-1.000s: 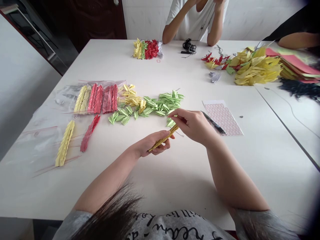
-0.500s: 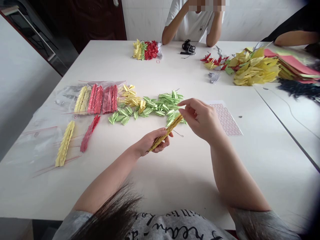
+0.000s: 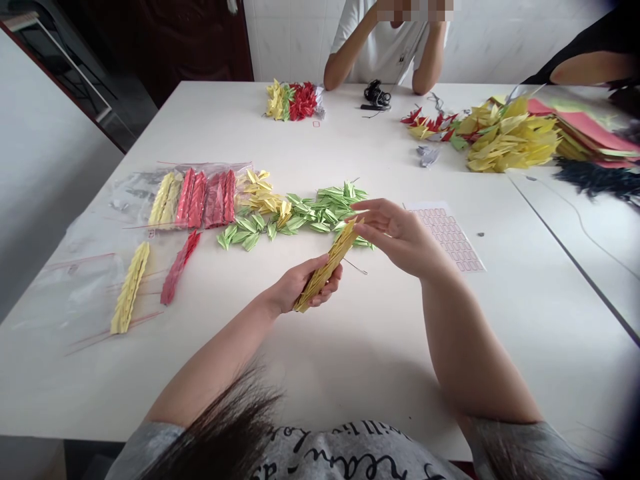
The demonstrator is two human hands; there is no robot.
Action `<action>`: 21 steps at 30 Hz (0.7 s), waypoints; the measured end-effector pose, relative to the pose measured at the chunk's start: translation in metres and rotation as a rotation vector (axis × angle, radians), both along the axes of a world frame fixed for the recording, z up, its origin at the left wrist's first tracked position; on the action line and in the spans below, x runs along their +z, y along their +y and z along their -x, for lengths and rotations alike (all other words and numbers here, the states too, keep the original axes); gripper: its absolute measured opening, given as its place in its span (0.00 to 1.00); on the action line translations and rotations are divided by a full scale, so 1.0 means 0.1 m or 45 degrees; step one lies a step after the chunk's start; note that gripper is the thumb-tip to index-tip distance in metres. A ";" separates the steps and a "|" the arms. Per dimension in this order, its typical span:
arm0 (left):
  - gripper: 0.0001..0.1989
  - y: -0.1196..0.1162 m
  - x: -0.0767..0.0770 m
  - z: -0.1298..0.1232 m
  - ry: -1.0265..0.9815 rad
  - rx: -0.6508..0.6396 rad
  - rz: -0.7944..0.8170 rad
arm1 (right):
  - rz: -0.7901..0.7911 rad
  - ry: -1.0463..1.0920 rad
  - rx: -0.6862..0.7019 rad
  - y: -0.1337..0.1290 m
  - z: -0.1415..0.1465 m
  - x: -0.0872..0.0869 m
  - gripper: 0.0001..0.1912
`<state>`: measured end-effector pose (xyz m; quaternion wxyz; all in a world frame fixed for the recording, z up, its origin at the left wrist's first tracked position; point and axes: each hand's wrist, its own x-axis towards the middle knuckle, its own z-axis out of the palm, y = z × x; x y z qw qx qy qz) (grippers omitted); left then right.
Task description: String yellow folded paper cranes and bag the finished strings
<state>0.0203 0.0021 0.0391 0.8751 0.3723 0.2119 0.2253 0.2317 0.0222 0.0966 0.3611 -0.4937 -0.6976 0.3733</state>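
Observation:
My left hand point(image 3: 309, 283) is closed round the lower part of a yellow folded-paper strip point(image 3: 331, 264), made of many overlapping pieces. The strip slants up and to the right. At its upper end is my right hand point(image 3: 393, 235), with fingers stretched and thumb apart, the fingertips at or touching the tip. Behind the strip a thin looped wire point(image 3: 356, 268) shows on the table. Just beyond lie loose green folded-paper pieces point(image 3: 325, 210) and yellow folded pieces point(image 3: 263, 193).
To the left are a plastic bag point(image 3: 137, 193) of yellow and red strips, a loose yellow strip point(image 3: 130, 288) and a red strip point(image 3: 180, 268). A label sheet point(image 3: 453, 237) lies right. Across the table point(image 3: 350, 373) sits a person point(image 3: 385, 53), near black cord point(image 3: 376, 95) and a yellow paper pile point(image 3: 513, 137).
The yellow strip has turned in my left hand, so its broad face shows now. My right hand's fingers have straightened and moved slightly left over the strip's upper end.

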 end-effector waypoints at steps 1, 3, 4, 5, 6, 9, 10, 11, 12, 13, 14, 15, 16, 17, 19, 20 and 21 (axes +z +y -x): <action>0.20 0.00 0.00 0.00 -0.008 0.006 -0.009 | 0.033 0.012 0.036 0.00 0.00 -0.01 0.24; 0.21 0.00 0.00 0.00 -0.016 0.024 -0.026 | 0.067 0.031 0.068 0.01 0.02 -0.03 0.23; 0.22 0.00 0.00 0.00 -0.016 0.032 -0.030 | 0.078 0.044 0.074 0.01 0.02 -0.03 0.22; 0.23 -0.01 0.00 -0.01 -0.016 0.038 -0.029 | 0.090 0.060 0.081 0.01 0.03 -0.04 0.21; 0.23 -0.01 0.01 -0.01 -0.017 0.041 -0.023 | 0.104 0.074 0.090 0.01 0.04 -0.04 0.21; 0.23 -0.02 0.02 -0.02 -0.020 0.037 -0.004 | 0.134 0.098 0.108 0.01 0.05 -0.05 0.20; 0.24 -0.02 0.02 -0.02 -0.020 0.039 -0.007 | 0.138 0.098 0.108 0.00 0.06 -0.05 0.20; 0.25 -0.02 0.02 -0.02 -0.016 0.047 -0.019 | 0.139 0.094 0.107 0.00 0.06 -0.05 0.20; 0.26 -0.03 0.03 -0.01 -0.001 0.064 -0.043 | 0.140 0.090 0.109 0.00 0.07 -0.05 0.20; 0.25 -0.03 0.04 -0.01 0.028 0.086 -0.077 | 0.143 0.086 0.113 0.00 0.07 -0.05 0.20; 0.24 -0.04 0.05 0.00 0.066 0.110 -0.119 | 0.150 0.084 0.122 0.00 0.07 -0.06 0.20; 0.22 -0.04 0.05 0.00 0.105 0.129 -0.162 | 0.161 0.082 0.135 0.00 0.08 -0.06 0.20; 0.21 -0.05 0.06 0.01 0.140 0.137 -0.201 | 0.173 0.078 0.149 0.01 0.08 -0.06 0.20; 0.19 -0.05 0.07 0.01 0.161 0.128 -0.227 | 0.183 0.069 0.161 0.01 0.08 -0.07 0.21; 0.19 -0.05 0.09 0.03 0.160 0.063 -0.235 | 0.180 0.034 0.207 0.02 0.08 -0.07 0.22; 0.19 -0.04 0.09 0.03 0.152 0.014 -0.226 | 0.172 0.017 0.258 0.03 0.07 -0.06 0.23; 0.19 -0.04 0.10 0.04 0.148 -0.039 -0.214 | 0.167 0.000 0.333 0.04 0.06 -0.06 0.24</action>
